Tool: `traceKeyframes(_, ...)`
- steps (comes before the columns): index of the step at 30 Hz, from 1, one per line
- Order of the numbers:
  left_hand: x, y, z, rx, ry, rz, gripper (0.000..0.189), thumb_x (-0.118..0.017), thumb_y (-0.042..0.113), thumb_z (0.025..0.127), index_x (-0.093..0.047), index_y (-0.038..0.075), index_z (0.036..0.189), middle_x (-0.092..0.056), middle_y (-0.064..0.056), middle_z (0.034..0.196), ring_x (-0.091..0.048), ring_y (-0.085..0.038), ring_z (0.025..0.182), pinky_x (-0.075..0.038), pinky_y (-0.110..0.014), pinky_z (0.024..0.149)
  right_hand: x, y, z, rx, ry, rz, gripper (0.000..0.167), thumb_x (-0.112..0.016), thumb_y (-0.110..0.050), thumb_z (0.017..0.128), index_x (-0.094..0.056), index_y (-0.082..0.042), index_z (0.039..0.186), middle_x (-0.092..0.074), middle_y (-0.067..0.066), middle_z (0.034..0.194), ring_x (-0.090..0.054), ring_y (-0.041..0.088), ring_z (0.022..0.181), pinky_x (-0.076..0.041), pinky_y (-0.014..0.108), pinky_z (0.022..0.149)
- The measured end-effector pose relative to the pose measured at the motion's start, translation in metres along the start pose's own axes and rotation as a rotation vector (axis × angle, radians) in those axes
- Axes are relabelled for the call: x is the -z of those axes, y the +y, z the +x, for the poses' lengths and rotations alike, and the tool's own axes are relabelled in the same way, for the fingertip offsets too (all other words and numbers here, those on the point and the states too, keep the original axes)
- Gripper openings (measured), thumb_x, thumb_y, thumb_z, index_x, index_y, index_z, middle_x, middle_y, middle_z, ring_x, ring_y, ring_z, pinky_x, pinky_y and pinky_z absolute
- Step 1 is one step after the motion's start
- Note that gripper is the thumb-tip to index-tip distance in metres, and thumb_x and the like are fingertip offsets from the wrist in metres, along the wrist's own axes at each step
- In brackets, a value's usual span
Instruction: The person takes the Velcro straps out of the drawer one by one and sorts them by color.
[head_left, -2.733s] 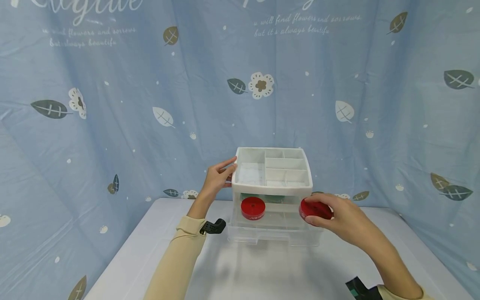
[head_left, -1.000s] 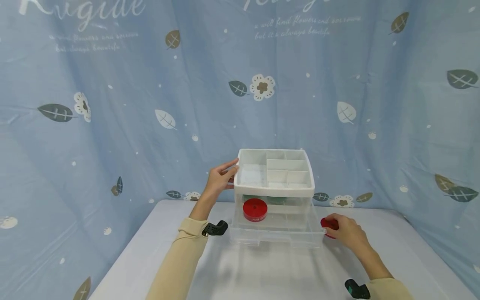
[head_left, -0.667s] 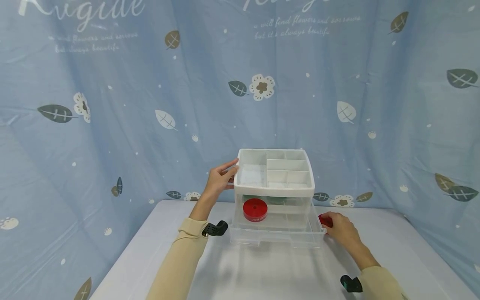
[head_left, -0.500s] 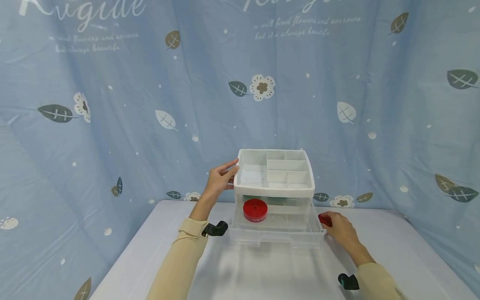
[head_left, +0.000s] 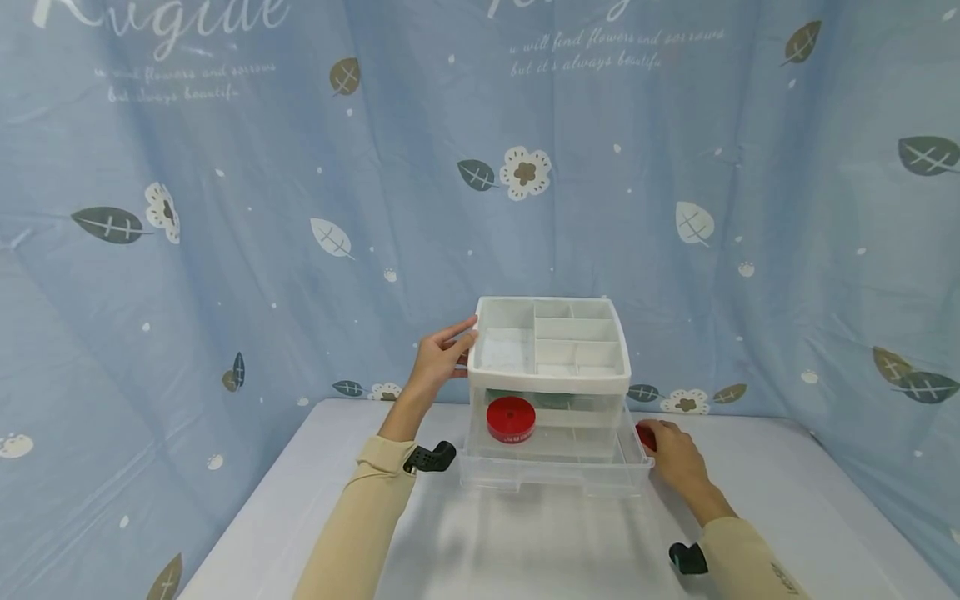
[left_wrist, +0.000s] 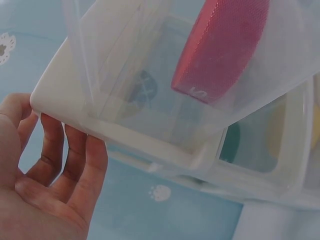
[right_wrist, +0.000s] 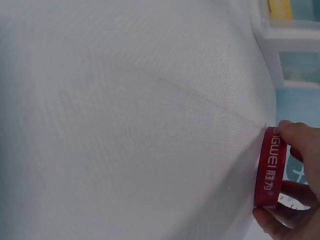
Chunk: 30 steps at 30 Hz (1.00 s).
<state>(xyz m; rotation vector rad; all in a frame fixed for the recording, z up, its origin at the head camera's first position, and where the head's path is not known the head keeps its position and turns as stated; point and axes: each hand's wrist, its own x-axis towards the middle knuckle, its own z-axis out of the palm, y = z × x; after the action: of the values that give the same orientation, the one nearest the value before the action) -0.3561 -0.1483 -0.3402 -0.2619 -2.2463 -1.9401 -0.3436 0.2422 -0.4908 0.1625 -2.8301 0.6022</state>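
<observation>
A white drawer organizer [head_left: 549, 385] with clear drawers stands on the table. My left hand [head_left: 437, 360] grips the left edge of its top, fingers curled under the rim in the left wrist view. One red roll of fabric tape [head_left: 511, 420] sits in the pulled-out clear drawer; the left wrist view shows this roll [left_wrist: 222, 50] through the drawer wall. To the right of the organizer, my right hand [head_left: 678, 458] pinches a second red roll [right_wrist: 271, 167] low at the table surface. In the head view, fingers and the drawer partly hide this second roll [head_left: 646, 437].
The organizer's top tray [head_left: 506, 350] is divided into several compartments. A clear lower drawer [head_left: 555, 477] juts out toward me. The white table [head_left: 787, 492] extends to both sides, and a blue patterned curtain [head_left: 420, 250] hangs behind. Something yellow [right_wrist: 281, 9] shows inside the organizer.
My right hand has carried the second red roll from the drawer's right side down to the table, then shifted it slightly left toward the organizer. My left hand stays on the organizer.
</observation>
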Motion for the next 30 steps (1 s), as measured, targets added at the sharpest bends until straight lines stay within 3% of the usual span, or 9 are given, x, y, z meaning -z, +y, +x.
traceKeyframes(5, 0.001, 0.002, 0.001, -0.004, -0.001, -0.013, 0.037, -0.064, 0.038, 0.096, -0.06, 0.038, 0.133, -0.068, -0.02, 0.114, -0.071, -0.025, 0.087, -0.063, -0.034, 0.073, -0.002, 0.001, 0.002, 0.026, -0.009, -0.043, 0.042, -0.066, -0.002, 0.089, -0.058, 0.001, 0.131, -0.053, 0.038, 0.124, -0.058, 0.054, 0.1, -0.051, 0.067, 0.087)
traceKeyframes(12, 0.001, 0.003, 0.001, 0.006, -0.02, -0.01, 0.039, -0.064, 0.039, 0.096, -0.059, 0.037, 0.135, -0.067, -0.022, 0.116, -0.069, -0.035, 0.095, -0.063, -0.033, 0.074, 0.002, -0.004, 0.001, 0.02, -0.062, -0.057, 0.042, -0.062, -0.008, 0.094, -0.056, 0.0, 0.134, -0.049, 0.038, 0.126, -0.054, 0.056, 0.101, -0.05, 0.069, 0.085)
traceKeyframes(15, 0.001, 0.003, 0.001, 0.014, -0.024, -0.011, 0.04, -0.064, 0.04, 0.096, -0.059, 0.037, 0.135, -0.067, -0.022, 0.117, -0.07, -0.034, 0.095, -0.063, -0.033, 0.075, 0.005, -0.006, -0.001, 0.018, -0.087, -0.066, 0.043, -0.061, -0.008, 0.094, -0.054, -0.001, 0.136, -0.046, 0.038, 0.126, -0.053, 0.057, 0.103, -0.05, 0.069, 0.085)
traceKeyframes(22, 0.001, 0.004, 0.001, 0.018, -0.004, -0.015, 0.037, -0.064, 0.038, 0.096, -0.061, 0.04, 0.132, -0.069, -0.018, 0.113, -0.071, -0.018, 0.082, -0.063, -0.033, 0.073, 0.008, -0.011, -0.002, -0.005, -0.127, -0.058, 0.048, -0.061, -0.011, 0.094, -0.048, -0.001, 0.14, -0.041, 0.04, 0.13, -0.048, 0.059, 0.108, -0.047, 0.071, 0.088)
traceKeyframes(30, 0.0, 0.005, -0.001, 0.028, -0.004, -0.018, 0.037, -0.065, 0.037, 0.096, -0.061, 0.04, 0.132, -0.068, -0.02, 0.115, -0.071, -0.027, 0.09, -0.063, -0.033, 0.074, 0.008, -0.011, -0.002, -0.02, -0.133, -0.06, 0.05, -0.062, -0.01, 0.092, -0.047, -0.001, 0.139, -0.039, 0.04, 0.13, -0.047, 0.059, 0.108, -0.047, 0.071, 0.088)
